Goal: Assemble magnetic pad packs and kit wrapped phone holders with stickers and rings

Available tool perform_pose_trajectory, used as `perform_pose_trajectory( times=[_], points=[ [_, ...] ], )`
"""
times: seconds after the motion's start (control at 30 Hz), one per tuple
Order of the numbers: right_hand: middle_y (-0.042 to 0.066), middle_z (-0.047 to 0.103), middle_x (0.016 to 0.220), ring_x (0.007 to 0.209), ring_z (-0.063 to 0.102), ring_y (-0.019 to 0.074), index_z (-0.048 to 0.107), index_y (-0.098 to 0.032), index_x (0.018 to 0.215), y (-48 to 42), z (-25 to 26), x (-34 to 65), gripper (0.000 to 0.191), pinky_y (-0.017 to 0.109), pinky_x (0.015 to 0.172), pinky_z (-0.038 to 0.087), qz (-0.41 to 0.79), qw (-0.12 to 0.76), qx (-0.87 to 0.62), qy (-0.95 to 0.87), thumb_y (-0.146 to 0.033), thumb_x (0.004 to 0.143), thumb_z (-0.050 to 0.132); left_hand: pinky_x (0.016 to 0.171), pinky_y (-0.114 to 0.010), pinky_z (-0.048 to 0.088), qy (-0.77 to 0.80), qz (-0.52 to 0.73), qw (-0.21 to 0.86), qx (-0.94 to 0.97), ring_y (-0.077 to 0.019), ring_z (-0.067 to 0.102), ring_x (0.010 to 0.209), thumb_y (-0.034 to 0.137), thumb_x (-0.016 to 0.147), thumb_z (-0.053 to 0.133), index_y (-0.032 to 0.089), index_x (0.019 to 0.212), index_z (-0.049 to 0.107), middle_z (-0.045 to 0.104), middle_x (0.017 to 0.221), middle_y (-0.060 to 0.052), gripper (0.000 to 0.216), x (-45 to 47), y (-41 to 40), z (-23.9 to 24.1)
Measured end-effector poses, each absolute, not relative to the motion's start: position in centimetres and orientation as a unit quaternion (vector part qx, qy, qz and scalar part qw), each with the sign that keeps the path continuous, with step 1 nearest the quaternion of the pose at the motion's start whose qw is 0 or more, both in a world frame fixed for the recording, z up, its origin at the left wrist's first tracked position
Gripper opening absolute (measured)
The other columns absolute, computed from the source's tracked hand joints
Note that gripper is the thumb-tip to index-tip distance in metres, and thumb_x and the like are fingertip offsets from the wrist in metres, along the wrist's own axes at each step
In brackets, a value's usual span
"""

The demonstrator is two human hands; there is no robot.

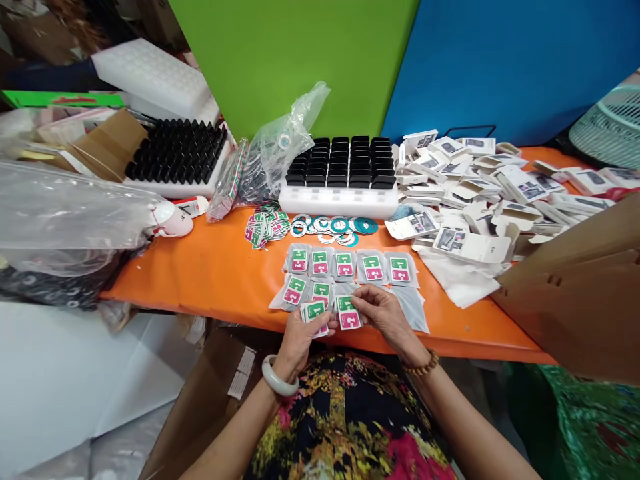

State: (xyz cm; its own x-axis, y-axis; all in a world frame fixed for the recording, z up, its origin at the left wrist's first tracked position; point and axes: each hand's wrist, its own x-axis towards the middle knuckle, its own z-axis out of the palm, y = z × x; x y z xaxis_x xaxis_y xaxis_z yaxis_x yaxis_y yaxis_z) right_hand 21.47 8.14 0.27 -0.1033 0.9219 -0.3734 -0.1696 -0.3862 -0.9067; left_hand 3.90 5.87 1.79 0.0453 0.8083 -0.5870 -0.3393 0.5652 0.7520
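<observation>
My left hand [300,333] is closed round a small stack of green-and-pink packets [315,313] at the near edge of the orange table [210,273]. My right hand [383,310] pinches one green-and-pink packet [349,312] just beside that stack. Just beyond my hands, clear sleeves [350,265] lie in two rows, each with such a packet on it. A loose heap of the same packets [265,227] lies farther back to the left, next to several teal and white ring stickers [335,227].
A white tray of black parts [340,170] stands behind the stickers, a second such tray [175,157] at the back left, with plastic bags [273,153] between. Small white boxes [490,187] are heaped on the right. A cardboard flap [575,293] juts in at the right.
</observation>
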Motion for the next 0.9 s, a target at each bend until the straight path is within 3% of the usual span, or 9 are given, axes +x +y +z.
perform_pose_trajectory(
  times=[0.23, 0.47, 0.6, 0.8, 0.9],
  points=[
    [-0.008, 0.046, 0.044, 0.038, 0.034, 0.0051, 0.057, -0.019, 0.071, 7.9, 0.1, 21.2, 0.035, 0.019, 0.039, 0.021, 0.679, 0.406, -0.506, -0.345, -0.047, 0.064, 0.076, 0.050, -0.019, 0.053, 0.550, 0.396, 0.689, 0.257, -0.0098, 0.060, 0.051, 0.034, 0.057, 0.085, 0.011, 0.084, 0.063, 0.066, 0.059, 0.000, 0.042, 3.7, 5.6, 1.3],
    [-0.007, 0.048, 0.045, 0.039, 0.037, 0.0052, 0.057, -0.018, 0.070, 7.7, -0.5, 21.1, 0.035, 0.020, 0.040, 0.024, 0.667, 0.424, -0.504, -0.349, -0.045, 0.063, 0.078, 0.054, -0.024, 0.057, 0.538, 0.406, 0.702, 0.230, -0.0140, 0.065, 0.064, 0.033, 0.054, 0.086, 0.011, 0.091, 0.065, 0.072, 0.083, -0.006, 0.048, 4.4, 5.8, 1.9],
    [-0.007, 0.049, 0.046, 0.039, 0.038, 0.0059, 0.057, -0.019, 0.070, 7.7, -0.7, 21.1, 0.035, 0.020, 0.039, 0.026, 0.658, 0.420, -0.515, -0.354, -0.046, 0.062, 0.077, 0.053, -0.025, 0.057, 0.557, 0.404, 0.688, 0.230, -0.0152, 0.065, 0.062, 0.031, 0.049, 0.088, 0.010, 0.087, 0.065, 0.073, 0.079, -0.005, 0.049, 4.5, 5.9, 1.6],
    [-0.006, 0.049, 0.050, 0.040, 0.040, 0.0085, 0.057, -0.020, 0.071, 8.3, -1.2, 21.5, 0.030, 0.023, 0.040, 0.032, 0.560, 0.431, -0.586, -0.396, -0.047, 0.068, 0.069, 0.054, -0.028, 0.058, 0.594, 0.422, 0.647, 0.223, -0.0188, 0.068, 0.064, 0.029, 0.045, 0.089, 0.011, 0.090, 0.064, 0.073, 0.078, -0.004, 0.054, 2.9, 6.0, 1.1],
    [-0.002, 0.054, 0.058, 0.049, 0.046, 0.0115, 0.057, -0.020, 0.070, 8.5, -1.5, 21.1, 0.022, 0.025, 0.048, 0.037, 0.466, 0.419, -0.618, -0.475, -0.041, 0.075, 0.061, 0.055, -0.028, 0.059, 0.597, 0.441, 0.631, 0.224, -0.0193, 0.068, 0.065, 0.028, 0.047, 0.088, 0.012, 0.092, 0.065, 0.073, 0.080, -0.005, 0.054, 2.0, 6.1, 1.3]
  ],
)
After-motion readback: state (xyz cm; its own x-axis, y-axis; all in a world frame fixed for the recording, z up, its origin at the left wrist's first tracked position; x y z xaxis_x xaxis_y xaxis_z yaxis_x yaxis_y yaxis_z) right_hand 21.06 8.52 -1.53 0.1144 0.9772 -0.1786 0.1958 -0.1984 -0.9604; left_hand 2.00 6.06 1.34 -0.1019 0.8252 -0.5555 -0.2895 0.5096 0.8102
